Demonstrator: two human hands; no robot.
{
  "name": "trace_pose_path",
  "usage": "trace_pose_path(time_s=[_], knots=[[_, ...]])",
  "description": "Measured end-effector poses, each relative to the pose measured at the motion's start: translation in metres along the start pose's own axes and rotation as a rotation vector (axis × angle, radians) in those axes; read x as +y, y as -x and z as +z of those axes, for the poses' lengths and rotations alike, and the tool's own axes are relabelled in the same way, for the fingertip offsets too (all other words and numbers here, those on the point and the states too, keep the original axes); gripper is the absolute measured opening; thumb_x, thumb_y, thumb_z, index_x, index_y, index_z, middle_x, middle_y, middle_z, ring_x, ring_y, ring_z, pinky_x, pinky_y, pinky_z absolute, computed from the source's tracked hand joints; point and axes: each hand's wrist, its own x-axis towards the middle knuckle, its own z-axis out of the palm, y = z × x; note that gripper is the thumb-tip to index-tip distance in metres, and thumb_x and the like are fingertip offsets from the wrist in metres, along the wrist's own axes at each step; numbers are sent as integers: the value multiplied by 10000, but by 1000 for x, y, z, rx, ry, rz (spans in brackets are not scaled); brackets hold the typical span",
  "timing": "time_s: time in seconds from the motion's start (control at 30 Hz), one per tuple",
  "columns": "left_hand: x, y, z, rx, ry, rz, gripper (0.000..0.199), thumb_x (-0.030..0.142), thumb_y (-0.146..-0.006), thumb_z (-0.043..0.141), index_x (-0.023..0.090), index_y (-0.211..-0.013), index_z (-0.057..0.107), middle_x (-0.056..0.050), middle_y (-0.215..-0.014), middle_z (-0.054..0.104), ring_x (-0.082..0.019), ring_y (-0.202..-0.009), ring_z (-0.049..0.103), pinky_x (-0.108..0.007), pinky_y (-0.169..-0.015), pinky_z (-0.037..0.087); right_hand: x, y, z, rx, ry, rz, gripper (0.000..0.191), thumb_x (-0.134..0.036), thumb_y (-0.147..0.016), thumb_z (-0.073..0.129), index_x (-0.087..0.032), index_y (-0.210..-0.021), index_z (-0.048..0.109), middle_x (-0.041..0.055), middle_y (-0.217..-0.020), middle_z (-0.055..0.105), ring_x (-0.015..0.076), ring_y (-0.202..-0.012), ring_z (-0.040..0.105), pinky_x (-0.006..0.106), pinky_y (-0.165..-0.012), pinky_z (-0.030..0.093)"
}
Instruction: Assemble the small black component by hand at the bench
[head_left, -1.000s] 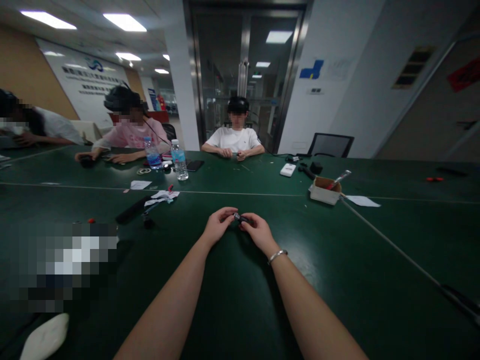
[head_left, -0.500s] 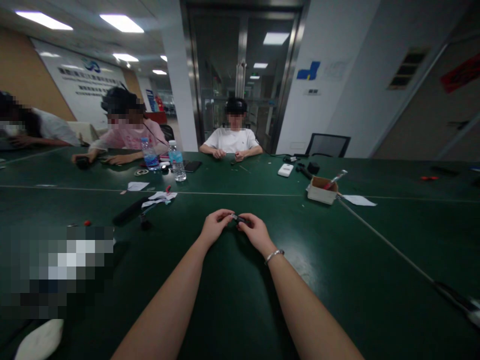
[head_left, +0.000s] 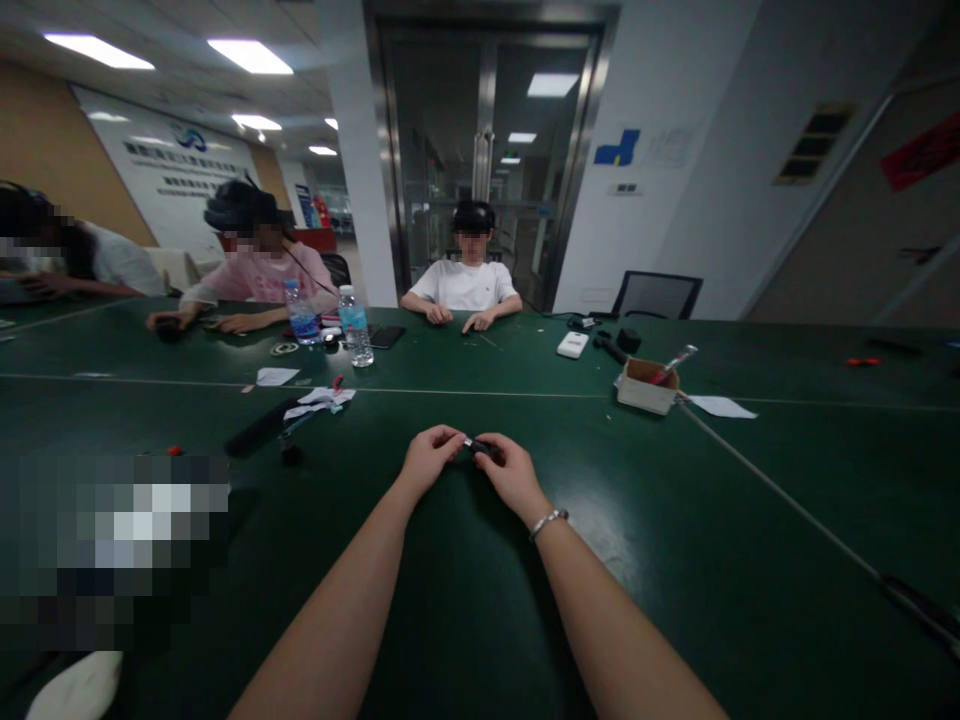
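Just above the green table, a small black stick with a silver metal end (head_left: pixel 478 446) lies between my two hands; it looks like a USB stick, though it is too small to be sure. Its dark body is gripped by my right hand (head_left: pixel 514 470), thumb against the near side and fingers curled behind. My left hand (head_left: pixel 429 460) pinches at the silver tip with thumb and forefinger. Whether those left fingertips hold a separate small part is hidden. A bracelet (head_left: pixel 549 524) circles my right wrist.
Left on the green table (head_left: pixel 465 600) are a black cylinder (head_left: pixel 259 428), crumpled paper (head_left: pixel 321 402) and water bottles (head_left: pixel 355 328). An open cardboard box (head_left: pixel 646 390) and paper (head_left: pixel 721 407) lie right. Across sits a co-worker in white (head_left: pixel 469 285); others sit left.
My hands keep their hold on the black stick, with only a slight shift of the fingers. Across the table, one of the co-worker's hands now reaches a finger down to the tabletop.
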Motion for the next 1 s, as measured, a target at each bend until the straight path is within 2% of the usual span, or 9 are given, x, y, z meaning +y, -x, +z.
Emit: trace_pose_path(time_s=[0.23,0.47,0.63,0.77,1.0], knots=[[-4,-2,0,11,-52,-12,361,508,-739,607,150,-744,651,-2,-626,595,-125,-589,535,-242,-573,423,-10,4,-3,21,209,-212,258,-132,-784,561,-199,-1023,635,59,-993,647,178,-907,600,327,-832,482],[-4,-1,0,45,-139,-31,443,580,-757,544,157,-651,623,8,-560,571,-120,-537,517,-237,-543,377,-23,9,-5,-1,314,-326,284,-93,-818,504,-202,-1061,602,70,-1040,624,187,-974,579,334,-880,471],[-5,1,0,52,-220,-40,530,618,-800,449,166,-558,583,8,-491,534,-120,-482,488,-244,-541,368,-31,11,-6,-74,407,-403,348,-73,-839,462,-217,-1130,587,85,-1146,595,200,-1034,573,356,-913,466],[-1,3,0,56,-232,-41,566,635,-809,412,176,-502,536,14,-457,499,-120,-456,464,-248,-534,357,-35,12,-8,-95,444,-430,349,-92,-860,454,-226,-1155,583,91,-1155,590,211,-1032,574,365,-902,469],[3,6,2,57,-282,-18,596,656,-804,406,188,-444,487,25,-411,449,-114,-428,430,-250,-529,351,-34,13,-3,-132,440,-384,266,-185,-869,510,-234,-1113,604,68,-970,609,189,-857,582,323,-784,476]])
